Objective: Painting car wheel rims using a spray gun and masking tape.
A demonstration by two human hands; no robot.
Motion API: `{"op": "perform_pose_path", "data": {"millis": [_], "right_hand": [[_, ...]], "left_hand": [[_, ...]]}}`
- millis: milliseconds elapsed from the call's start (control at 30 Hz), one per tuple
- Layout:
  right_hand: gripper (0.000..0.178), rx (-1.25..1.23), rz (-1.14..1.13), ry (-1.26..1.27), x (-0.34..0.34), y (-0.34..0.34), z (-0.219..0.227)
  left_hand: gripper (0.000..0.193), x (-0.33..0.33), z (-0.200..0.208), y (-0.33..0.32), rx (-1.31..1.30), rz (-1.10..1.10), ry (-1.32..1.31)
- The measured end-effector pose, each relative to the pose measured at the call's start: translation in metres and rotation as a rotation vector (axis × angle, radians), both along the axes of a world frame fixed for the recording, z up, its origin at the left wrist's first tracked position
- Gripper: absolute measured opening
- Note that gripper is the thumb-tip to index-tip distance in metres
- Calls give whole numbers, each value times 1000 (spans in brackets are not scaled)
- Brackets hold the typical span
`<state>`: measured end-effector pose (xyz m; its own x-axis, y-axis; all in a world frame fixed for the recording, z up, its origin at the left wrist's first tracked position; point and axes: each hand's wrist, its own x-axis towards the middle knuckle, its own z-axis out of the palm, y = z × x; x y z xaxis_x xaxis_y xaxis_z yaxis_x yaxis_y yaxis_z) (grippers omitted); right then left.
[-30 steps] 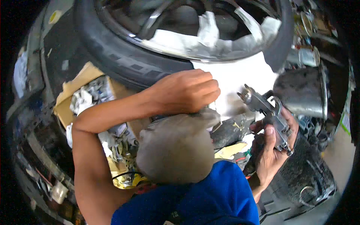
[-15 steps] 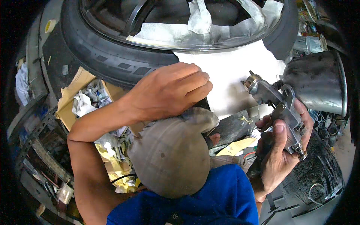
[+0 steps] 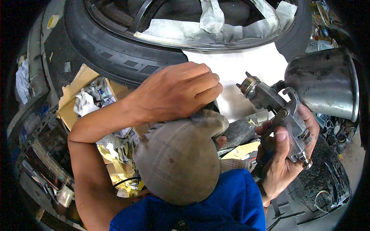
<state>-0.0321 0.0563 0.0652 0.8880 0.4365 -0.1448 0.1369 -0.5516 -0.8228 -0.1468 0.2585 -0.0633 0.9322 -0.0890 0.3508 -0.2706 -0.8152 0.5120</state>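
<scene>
In my right hand [image 3: 287, 161] is a metal spray gun [image 3: 275, 102], with fingers and thumb wrapped round its body. Its nozzle points up and left over a white sheet [image 3: 241, 88], and a dark metal cup [image 3: 322, 82] is joined to its side. My left hand [image 3: 185, 92] is closed at the sheet's left edge, fingers curled under. Whatever it grips is hidden. The sheet lies against a black tyre [image 3: 123, 63], below the rim edge. Pale masking strips [image 3: 181, 32] cover part of the dark wheel spokes [image 3: 140, 15].
A torn cardboard box [image 3: 69, 104] with crumpled paper stands left of my left forearm. My grey cap [image 3: 177, 165] covers the lower middle. A black, crusted container [image 3: 327, 177] is at the lower right. A tape roll [image 3: 52, 21] lies at the upper left.
The spray gun has shifted slightly left, its nozzle now further over the white sheet. My left hand keeps the same closed shape. The whole view has shifted a little.
</scene>
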Motion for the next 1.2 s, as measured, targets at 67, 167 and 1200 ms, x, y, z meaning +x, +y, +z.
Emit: {"op": "perform_pose_path", "data": {"millis": [67,167,1200], "right_hand": [[55,75,-27,90,-4,3,0],[56,154,14,150,-6,6,2],[57,148,97,168,-20,4,-1]], "left_hand": [[34,-2,1,1,-23,-2,41],[35,-5,1,2,-18,14,50],[35,-19,-5,8,-11,-15,108]]}}
